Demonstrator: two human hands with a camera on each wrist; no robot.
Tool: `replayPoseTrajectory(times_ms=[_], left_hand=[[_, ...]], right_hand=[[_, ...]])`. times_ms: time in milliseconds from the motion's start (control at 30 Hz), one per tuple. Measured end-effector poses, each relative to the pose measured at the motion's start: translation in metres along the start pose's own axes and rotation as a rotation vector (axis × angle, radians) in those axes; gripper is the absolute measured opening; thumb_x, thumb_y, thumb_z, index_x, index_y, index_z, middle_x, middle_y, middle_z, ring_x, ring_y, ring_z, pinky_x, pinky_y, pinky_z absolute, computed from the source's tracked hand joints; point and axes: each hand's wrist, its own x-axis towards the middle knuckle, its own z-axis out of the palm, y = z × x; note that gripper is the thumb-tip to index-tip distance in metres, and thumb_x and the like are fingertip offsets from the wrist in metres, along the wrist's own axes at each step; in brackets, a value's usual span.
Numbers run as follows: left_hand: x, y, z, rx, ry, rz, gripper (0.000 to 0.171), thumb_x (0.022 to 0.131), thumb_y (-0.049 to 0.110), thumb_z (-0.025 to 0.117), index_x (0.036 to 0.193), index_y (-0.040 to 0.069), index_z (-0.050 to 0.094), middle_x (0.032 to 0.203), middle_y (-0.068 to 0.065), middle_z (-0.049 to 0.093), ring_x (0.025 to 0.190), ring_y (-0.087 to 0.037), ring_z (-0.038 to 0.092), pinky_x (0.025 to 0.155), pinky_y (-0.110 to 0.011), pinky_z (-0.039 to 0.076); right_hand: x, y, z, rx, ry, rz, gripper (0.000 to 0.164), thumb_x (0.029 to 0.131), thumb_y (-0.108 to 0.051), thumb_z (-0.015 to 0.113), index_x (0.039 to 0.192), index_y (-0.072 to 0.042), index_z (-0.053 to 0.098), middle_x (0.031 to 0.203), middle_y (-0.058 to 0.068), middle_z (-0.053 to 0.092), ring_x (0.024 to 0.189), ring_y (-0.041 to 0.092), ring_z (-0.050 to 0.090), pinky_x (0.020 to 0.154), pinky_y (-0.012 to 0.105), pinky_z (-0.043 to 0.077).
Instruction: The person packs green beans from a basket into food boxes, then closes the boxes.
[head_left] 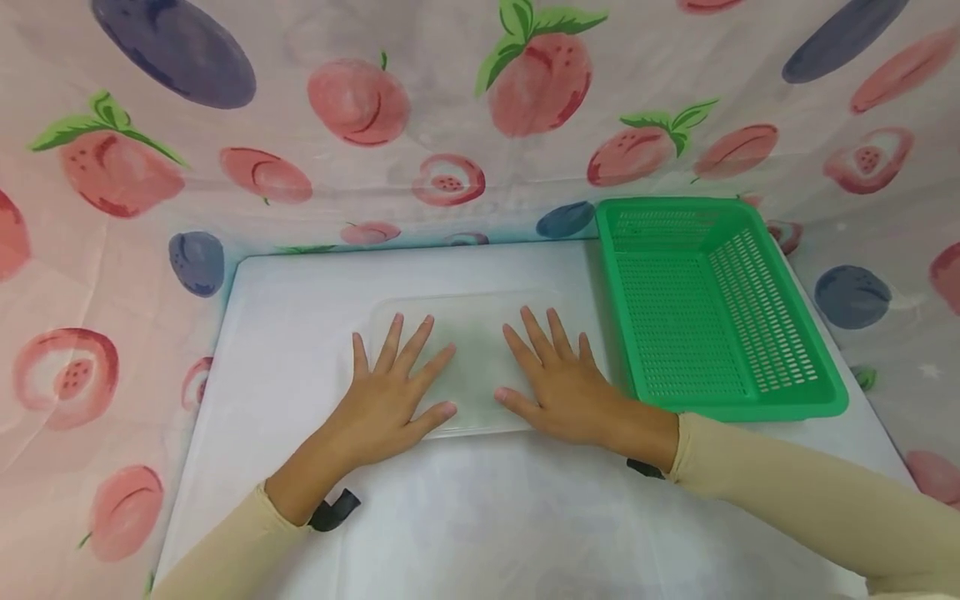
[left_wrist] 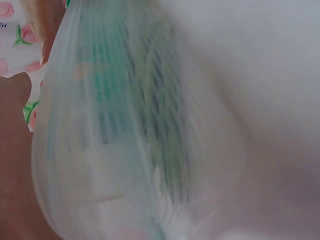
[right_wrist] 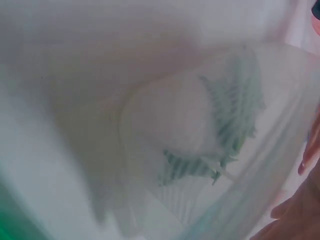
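A pale translucent rectangular container, its middle faintly green, lies on the white table. My left hand is spread over its left side, fingers apart and straight. Over its right side my right hand spreads in the same way. Both hands appear to rest on the top. In the left wrist view the clear wall of the container is blurred, with green streaks in it; the left hand shows at the edge. Dark green jagged shapes show through the container in the right wrist view, near the right hand.
A green perforated plastic basket stands on the table's right side, close to the right forearm. Fruit-printed cloth hangs behind and beside the white table. A black band end sticks out by the left wrist.
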Motion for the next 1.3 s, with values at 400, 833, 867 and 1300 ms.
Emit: replayPoseTrajectory(times_ms=[400, 833, 867, 1300], left_hand=[[0.001, 0.003, 0.012, 0.117, 0.052, 0.018, 0.075, 0.098, 0.074, 0.035, 0.162, 0.034, 0.029, 0.174, -0.002, 0.005, 0.159, -0.041, -0.003, 0.110, -0.085, -0.004], [0.025, -0.021, -0.029, 0.023, -0.059, 0.033, 0.076, 0.099, 0.072, 0.038, 0.164, 0.035, 0.022, 0.174, 0.000, -0.003, 0.159, -0.040, -0.010, 0.112, -0.084, -0.002], [0.029, -0.024, -0.031, 0.024, -0.073, 0.024, 0.076, 0.099, 0.072, 0.037, 0.164, 0.036, 0.020, 0.174, 0.000, -0.004, 0.159, -0.039, -0.011, 0.112, -0.084, -0.003], [0.063, -0.042, -0.024, -0.040, -0.270, -0.089, 0.085, 0.096, 0.080, 0.028, 0.165, 0.035, 0.005, 0.174, -0.003, -0.009, 0.157, -0.040, -0.020, 0.110, -0.084, -0.010]], right_hand=[[0.004, -0.001, 0.028, -0.174, 0.087, 0.003, 0.085, 0.100, -0.074, 0.025, 0.166, -0.024, 0.006, 0.174, 0.006, -0.005, 0.159, 0.039, -0.013, 0.115, 0.081, 0.004], [0.033, -0.003, -0.010, -0.069, 0.012, 0.053, 0.087, 0.099, -0.077, 0.021, 0.165, -0.027, -0.006, 0.173, 0.007, -0.011, 0.157, 0.044, -0.015, 0.111, 0.085, 0.007], [0.038, -0.003, -0.013, -0.055, -0.003, 0.062, 0.088, 0.098, -0.077, 0.022, 0.165, -0.028, -0.006, 0.173, 0.007, -0.011, 0.157, 0.045, -0.014, 0.111, 0.085, 0.007], [0.072, -0.001, -0.025, 0.022, -0.188, 0.149, 0.090, 0.097, -0.079, 0.022, 0.165, -0.026, -0.003, 0.172, 0.008, -0.014, 0.155, 0.048, -0.017, 0.112, 0.084, -0.003]])
